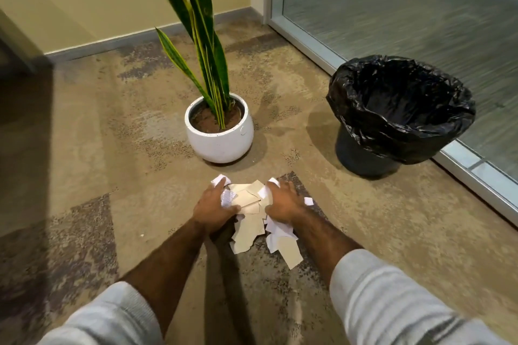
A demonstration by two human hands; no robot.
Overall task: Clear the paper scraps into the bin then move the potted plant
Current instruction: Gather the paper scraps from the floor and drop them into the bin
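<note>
The mottled tan carpet floor (112, 148) carries a heap of paper scraps (249, 199) between and under the fingers (215, 189), one loose white scrap (308, 200) just right of them, a white potted plant (221, 145) beyond them, and a black-lined bin (364, 148) farther right

Nothing readable here, folks. Among the paper scraps (248, 228), one white piece (227, 196) shows faint grey printed lines, too blurred to make out. The white plant pot (221, 148) carries a small round mark (243, 130) on its side, no letters legible.
</note>
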